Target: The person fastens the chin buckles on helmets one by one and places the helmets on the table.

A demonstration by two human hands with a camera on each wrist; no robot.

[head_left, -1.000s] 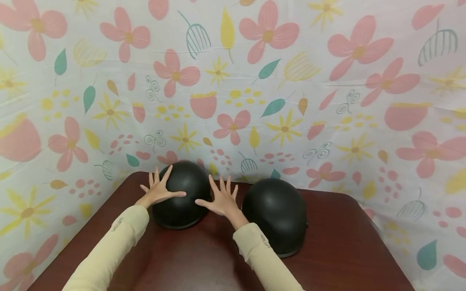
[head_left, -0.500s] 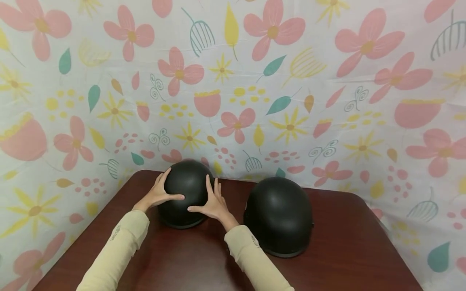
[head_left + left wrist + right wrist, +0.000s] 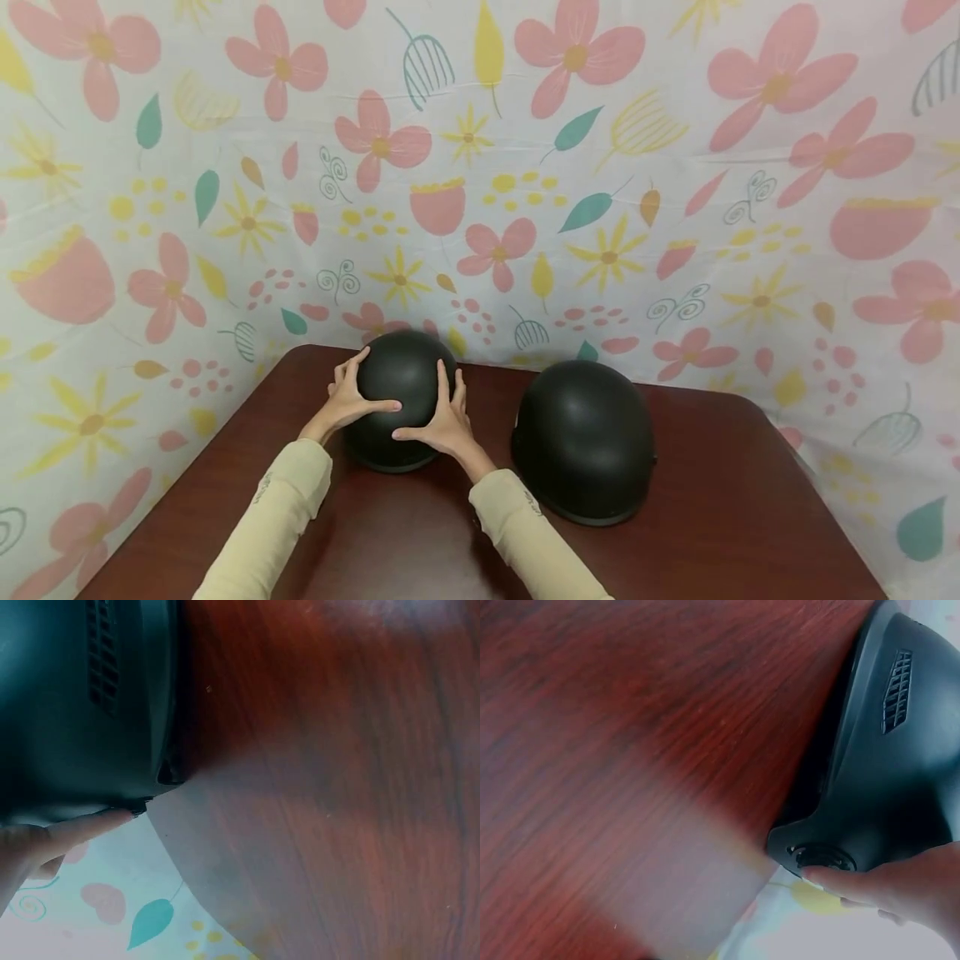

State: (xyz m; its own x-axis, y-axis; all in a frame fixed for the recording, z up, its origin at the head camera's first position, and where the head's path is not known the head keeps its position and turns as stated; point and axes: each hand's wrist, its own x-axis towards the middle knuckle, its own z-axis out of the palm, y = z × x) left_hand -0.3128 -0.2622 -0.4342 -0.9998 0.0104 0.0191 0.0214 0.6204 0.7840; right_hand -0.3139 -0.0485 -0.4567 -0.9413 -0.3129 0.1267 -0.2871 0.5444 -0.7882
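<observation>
Two black helmets sit on a dark red-brown table (image 3: pixel 405 550). The left helmet (image 3: pixel 408 367) is between my hands, its rounded shell toward me. My left hand (image 3: pixel 343 406) grips its left side, thumb across the front and fingers bent round the far side. Opposite it, my right hand (image 3: pixel 450 427) holds the right side in the same way. In the right wrist view a finger presses by a round black fitting (image 3: pixel 821 856) on the helmet's side, below a mesh vent (image 3: pixel 897 691). A fingertip (image 3: pixel 120 817) touches the helmet's edge in the left wrist view.
The other helmet (image 3: pixel 585 442) stands to the right, close to my right forearm. Behind the table hangs a white cloth (image 3: pixel 495 150) printed with pink flowers and leaves, and it continues along both sides.
My spread hands have closed in on the left helmet, and their fingers now bend round its sides. The whole scene has shifted slightly rightward in the head view; both helmets keep their places on the table.
</observation>
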